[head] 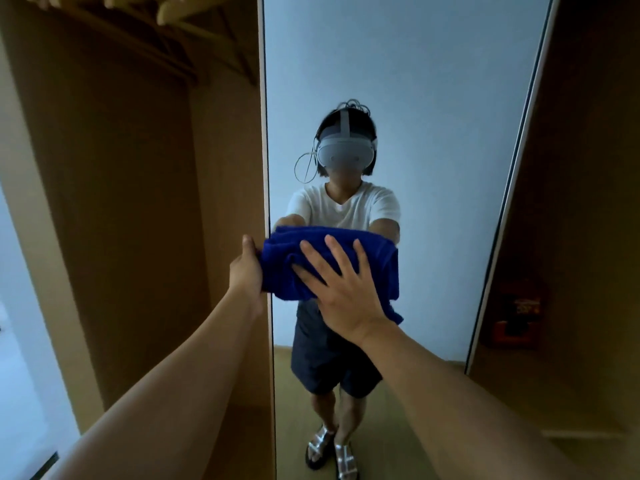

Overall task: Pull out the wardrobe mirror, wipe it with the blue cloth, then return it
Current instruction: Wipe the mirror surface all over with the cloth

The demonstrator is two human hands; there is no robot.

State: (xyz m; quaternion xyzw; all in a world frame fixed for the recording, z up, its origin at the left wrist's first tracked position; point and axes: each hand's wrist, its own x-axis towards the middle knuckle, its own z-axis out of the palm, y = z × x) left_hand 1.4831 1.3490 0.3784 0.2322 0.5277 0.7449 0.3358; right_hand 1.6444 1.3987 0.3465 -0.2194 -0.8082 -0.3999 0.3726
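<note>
Fingers (pixel 329 258) of right hand (pixel 341 292) spread straight and apart, pressed flat on the blue cloth (pixel 374 268), palm against its lower middle. Fingers of left hand (pixel 246 268) hidden behind the mirror's left edge and the cloth; thumb up along that edge; cannot tell whether curled on the edge, on the cloth, or on both. Cloth bunched and folded, pinned against the mirror (pixel 433 133) at about mid-height, left end reaching the mirror's left edge beside the left hand, right lower corner hanging just past the right wrist.

Mirror standing tall and narrow, out in front of the wardrobe (pixel 121 202), thin dark frame down the right side. Reflected in the glass: a person in a white shirt, dark shorts and silver sandals, wearing a grey headset with a loose cable, both arms stretched forward to the cloth, pale wall behind, wooden floor below.

Left of the mirror, open wardrobe bay in brown wood. Wooden hangers (pixel 173 10) on a rail at the top left. Right of the mirror, another dim wooden bay with a small red-orange box (pixel 516 330) low inside, too dark to identify. Pale wall strip at the far left edge.
</note>
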